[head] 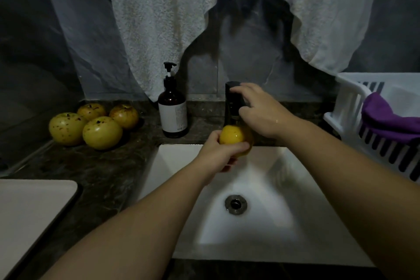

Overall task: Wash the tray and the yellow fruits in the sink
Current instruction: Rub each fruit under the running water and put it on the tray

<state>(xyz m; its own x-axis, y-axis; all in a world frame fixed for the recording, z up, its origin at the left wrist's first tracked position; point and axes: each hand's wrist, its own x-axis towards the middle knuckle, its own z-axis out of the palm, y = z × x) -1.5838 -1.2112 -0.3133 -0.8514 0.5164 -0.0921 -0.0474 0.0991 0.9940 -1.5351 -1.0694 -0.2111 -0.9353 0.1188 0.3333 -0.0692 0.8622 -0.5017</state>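
My left hand (pixel 218 154) grips a fruit (pixel 236 141) hiding the spout; my right hand (pixel 259 109) curls round the tap (pixel 234 98), above the sink (pixel 284 166) in dark counter (pixel 102 170).

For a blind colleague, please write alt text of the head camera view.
Over a white sink, the left hand holds a yellow fruit under the black faucet, which the right hand grips. Four more yellow fruits and a soap bottle stand on the dark counter to the left, a pale tray lies nearer.
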